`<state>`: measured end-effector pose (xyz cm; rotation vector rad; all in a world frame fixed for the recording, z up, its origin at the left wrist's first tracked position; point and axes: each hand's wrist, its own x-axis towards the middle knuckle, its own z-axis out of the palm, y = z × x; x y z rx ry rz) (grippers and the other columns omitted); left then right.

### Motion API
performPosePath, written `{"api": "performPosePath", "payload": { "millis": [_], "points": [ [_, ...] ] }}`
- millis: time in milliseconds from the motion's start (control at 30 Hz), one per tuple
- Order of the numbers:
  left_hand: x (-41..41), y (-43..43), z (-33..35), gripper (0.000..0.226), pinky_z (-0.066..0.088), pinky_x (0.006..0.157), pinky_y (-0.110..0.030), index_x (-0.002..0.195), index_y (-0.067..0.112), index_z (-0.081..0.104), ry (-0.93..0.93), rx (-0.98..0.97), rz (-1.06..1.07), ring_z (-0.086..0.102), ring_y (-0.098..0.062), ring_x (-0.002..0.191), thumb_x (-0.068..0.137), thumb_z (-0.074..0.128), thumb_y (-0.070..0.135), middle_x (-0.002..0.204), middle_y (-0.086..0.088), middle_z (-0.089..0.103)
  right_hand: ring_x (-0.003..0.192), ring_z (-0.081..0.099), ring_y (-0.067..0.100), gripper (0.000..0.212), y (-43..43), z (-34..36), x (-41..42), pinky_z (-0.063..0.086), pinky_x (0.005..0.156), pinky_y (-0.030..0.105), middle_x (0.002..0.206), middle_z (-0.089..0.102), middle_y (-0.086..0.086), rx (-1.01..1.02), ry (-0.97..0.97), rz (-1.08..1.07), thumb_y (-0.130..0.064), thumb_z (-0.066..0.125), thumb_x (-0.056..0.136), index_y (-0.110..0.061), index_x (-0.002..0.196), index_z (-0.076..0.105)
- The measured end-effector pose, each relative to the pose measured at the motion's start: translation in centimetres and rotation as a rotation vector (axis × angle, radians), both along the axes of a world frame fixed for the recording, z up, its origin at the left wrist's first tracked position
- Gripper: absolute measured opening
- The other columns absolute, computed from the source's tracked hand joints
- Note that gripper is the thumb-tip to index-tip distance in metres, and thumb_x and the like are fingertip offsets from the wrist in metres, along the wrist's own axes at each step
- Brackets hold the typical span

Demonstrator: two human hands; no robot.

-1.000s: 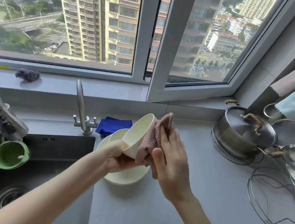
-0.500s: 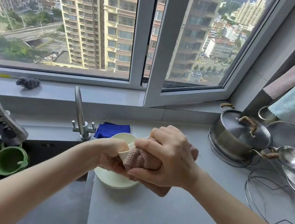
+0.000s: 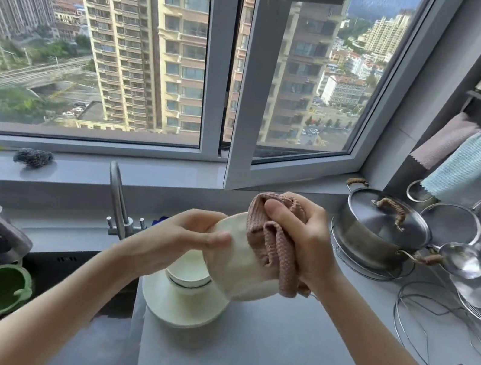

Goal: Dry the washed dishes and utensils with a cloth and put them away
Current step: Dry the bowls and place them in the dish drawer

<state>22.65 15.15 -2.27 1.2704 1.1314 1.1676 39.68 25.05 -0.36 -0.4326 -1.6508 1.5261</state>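
I hold a cream bowl (image 3: 235,264) tilted above the counter, its outer side facing me. My left hand (image 3: 182,236) grips the bowl's left side. My right hand (image 3: 302,240) presses a pink waffle cloth (image 3: 273,242) against the bowl's upper right side. Below the bowl, a smaller cream bowl (image 3: 188,278) sits on a cream plate (image 3: 179,309) on the grey counter (image 3: 282,364), beside the sink.
A dark sink (image 3: 30,306) with two taps and a green cup (image 3: 0,288) lies on the left. A lidded steel pot (image 3: 380,234), ladle (image 3: 461,260), strainers and wire racks (image 3: 441,343) crowd the right. An open window sash (image 3: 279,93) juts over the counter.
The bowl has been turned and lifted, so its outer side now faces me. My right hand with the cloth has shifted from over the bowl's mouth to its upper right side.
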Motion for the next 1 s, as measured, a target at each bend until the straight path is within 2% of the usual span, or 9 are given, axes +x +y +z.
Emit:
{"api": "performPosePath", "payload": {
  "millis": [167, 267, 333, 467, 533, 633, 733, 833, 1000],
  "points": [
    [1.2, 0.4, -0.3, 0.043, 0.049, 0.067, -0.027, 0.099, -0.005, 0.069, -0.256, -0.087, 0.106, 0.065, -0.023, 0.078, 0.072, 0.073, 0.028, 0.09, -0.017, 0.069, 0.068, 0.063, 0.011, 0.015, 0.9, -1.0, -0.7, 0.051, 0.068, 0.027, 0.07, 0.067, -0.006, -0.101, -0.098, -0.117, -0.034, 0.067, 0.076, -0.018, 0.076, 0.069],
    [2.3, 1.2, -0.8, 0.018, 0.052, 0.058, -0.024, 0.084, -0.001, 0.072, -0.335, -0.1, 0.268, 0.066, -0.021, 0.065, 0.07, 0.067, 0.009, 0.078, -0.014, 0.071, 0.1, 0.064, 0.01, 0.038, -0.5, -2.6, -0.8, 0.049, 0.09, 0.032, 0.104, 0.069, -0.012, 0.263, -0.451, -0.287, -0.058, 0.052, 0.079, -0.032, 0.101, 0.068],
    [2.6, 1.7, -1.3, 0.012, 0.05, 0.051, -0.02, 0.074, 0.001, 0.07, -0.337, -0.09, 0.378, 0.062, -0.02, 0.057, 0.063, 0.064, 0.001, 0.066, -0.01, 0.067, 0.117, 0.055, 0.014, 0.049, -2.3, -3.7, -1.3, 0.044, 0.097, 0.03, 0.129, 0.059, -0.008, 0.541, -0.615, -0.426, -0.059, 0.041, 0.083, -0.034, 0.119, 0.061],
    [2.9, 1.9, -1.3, 0.021, 0.047, 0.045, -0.024, 0.082, -0.004, 0.066, -0.285, -0.01, 0.418, 0.057, -0.019, 0.053, 0.065, 0.055, 0.004, 0.065, -0.01, 0.062, 0.122, 0.051, 0.023, 0.048, -2.5, -4.9, -1.7, 0.045, 0.095, 0.035, 0.139, 0.051, 0.002, 0.716, -0.57, -0.487, -0.054, 0.042, 0.089, -0.029, 0.126, 0.058],
    [2.9, 1.9, -0.9, 0.018, 0.047, 0.043, -0.023, 0.081, -0.003, 0.063, -0.264, 0.042, 0.397, 0.056, -0.016, 0.049, 0.067, 0.057, 0.006, 0.061, -0.006, 0.061, 0.124, 0.051, 0.015, 0.048, -1.4, -3.9, -1.5, 0.043, 0.1, 0.031, 0.138, 0.052, -0.003, 0.593, -0.52, -0.387, -0.054, 0.046, 0.086, -0.032, 0.126, 0.058],
    [2.4, 2.0, -0.7, 0.023, 0.048, 0.055, -0.021, 0.087, -0.005, 0.065, -0.255, 0.12, 0.359, 0.059, -0.017, 0.063, 0.075, 0.061, 0.015, 0.071, -0.009, 0.065, 0.111, 0.058, 0.007, 0.039, 1.0, -2.0, -1.9, 0.044, 0.102, 0.031, 0.118, 0.065, -0.012, 0.181, -0.394, -0.192, -0.053, 0.055, 0.08, -0.037, 0.114, 0.064],
    [1.7, 1.9, -0.6, 0.029, 0.049, 0.06, -0.021, 0.089, -0.003, 0.068, -0.285, 0.131, 0.3, 0.061, -0.018, 0.069, 0.075, 0.069, 0.022, 0.077, -0.011, 0.067, 0.096, 0.062, 0.021, 0.029, 3.6, -1.5, -2.2, 0.049, 0.091, 0.038, 0.094, 0.069, 0.0, -0.317, -0.213, 0.017, -0.043, 0.061, 0.082, -0.023, 0.101, 0.069],
    [1.3, 2.0, -1.2, 0.064, 0.049, 0.064, -0.023, 0.097, -0.005, 0.067, -0.354, 0.105, 0.257, 0.061, -0.021, 0.075, 0.057, 0.085, 0.041, 0.085, -0.015, 0.064, 0.09, 0.06, 0.029, 0.036, 4.2, -1.4, -1.7, 0.046, 0.087, 0.038, 0.091, 0.066, 0.011, -0.658, -0.225, 0.227, -0.042, 0.064, 0.082, -0.009, 0.096, 0.067],
    [0.3, 1.5, -2.6, 0.066, 0.047, 0.076, -0.033, 0.107, 0.002, 0.068, -0.405, -0.005, 0.123, 0.059, -0.028, 0.091, 0.059, 0.084, 0.043, 0.1, -0.018, 0.065, 0.075, 0.056, 0.027, 0.033, 3.5, -1.9, -1.6, 0.049, 0.07, 0.035, 0.078, 0.059, 0.011, -0.478, -0.086, 0.018, -0.031, 0.074, 0.069, -0.007, 0.088, 0.061]
  ]
}}
